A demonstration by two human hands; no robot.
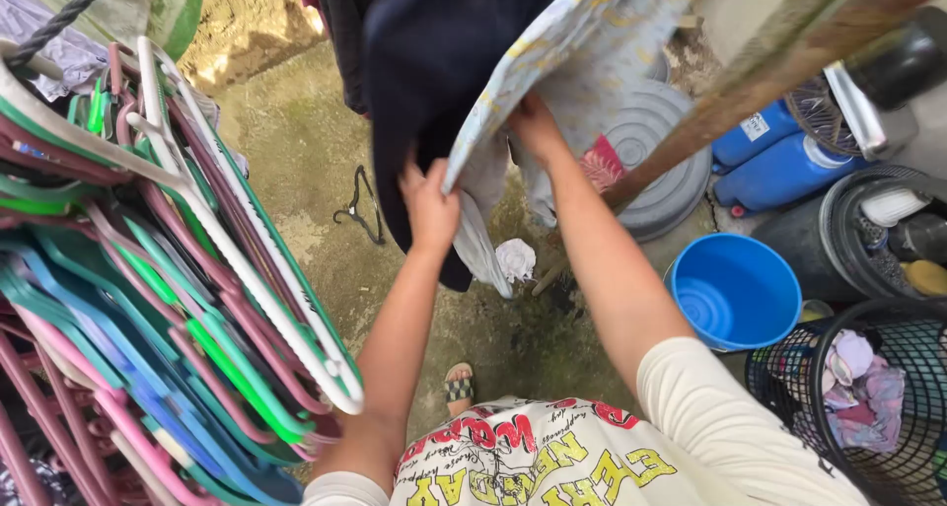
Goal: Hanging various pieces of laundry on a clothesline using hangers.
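left hand [430, 206] grips dark garment [434, 72] | right hand [534, 128] grips patterned cloth [552, 62] | hangers [148, 299] left, blue bucket [735, 291] right

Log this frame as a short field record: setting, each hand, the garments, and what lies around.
setting: outdoor concrete yard with hanging laundry
left hand: gripping the edge of a light patterned cloth, beside a dark navy garment
right hand: raised, fingers closed on the same patterned cloth
hangers: dense bunch of coloured plastic ones at left
black hanger: lying on the ground
blue bucket: at right, open
black mesh basket: lower right, holds clothes
grey lid: on the ground behind
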